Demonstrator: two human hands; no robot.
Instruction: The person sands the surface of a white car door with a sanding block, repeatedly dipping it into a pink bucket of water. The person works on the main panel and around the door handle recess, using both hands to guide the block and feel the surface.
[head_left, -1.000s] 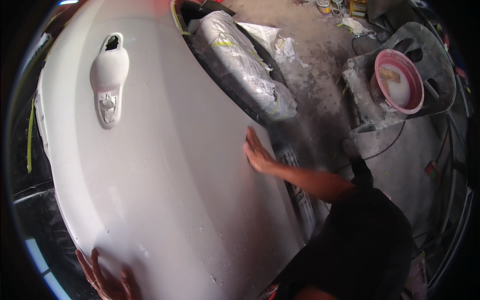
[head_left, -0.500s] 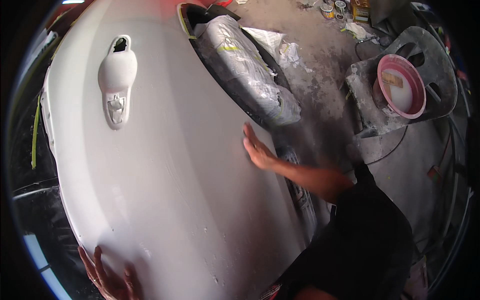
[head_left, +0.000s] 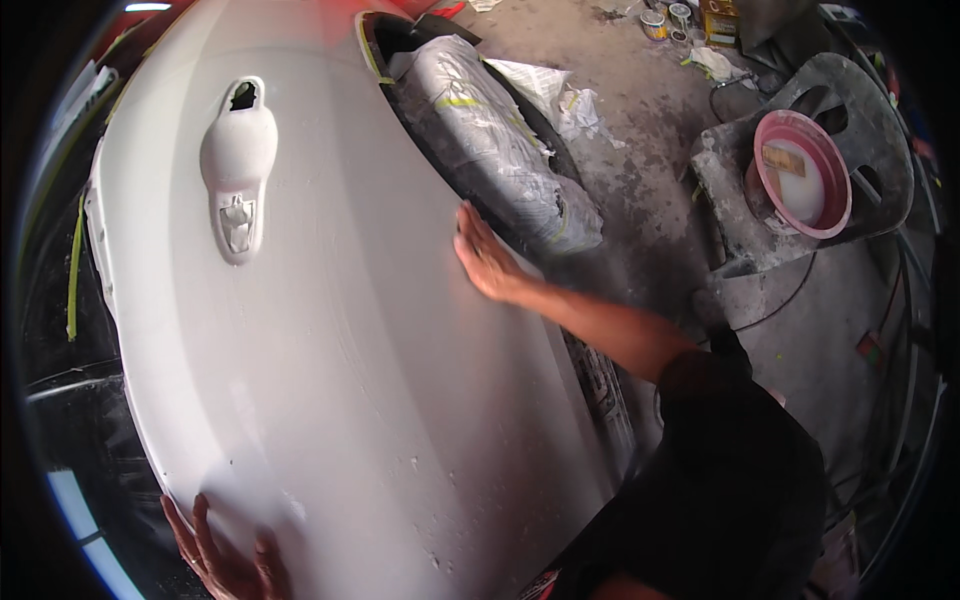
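Observation:
A large pale grey-white car door panel (head_left: 290, 360) with a wet-looking sheen spreads out before me. Its recessed door handle pocket (head_left: 238, 165) lies at the upper left. My right hand (head_left: 487, 262) rests with fingers stretched out on the panel's right side, beside the wheel arch; whatever is under the palm is hidden. At the lower left, my left hand (head_left: 225, 560) lies with fingers spread against the panel's edge, partly cut off by the frame. A wheel (head_left: 500, 140) wrapped in crumpled, taped covering sits close beyond my right hand.
On the right, a pink bucket (head_left: 838, 180) with cloudy liquid and a tan block stands on a dusty dark stand (head_left: 735, 240). Small cans (head_left: 655, 22) and a yellow-brown tin (head_left: 720, 22) sit on the floor at the back. Yellow-green tape (head_left: 74, 270) hangs at the left.
My right hand has moved up and slightly left over the panel, toward the wheel arch. My left hand stays nearly in place.

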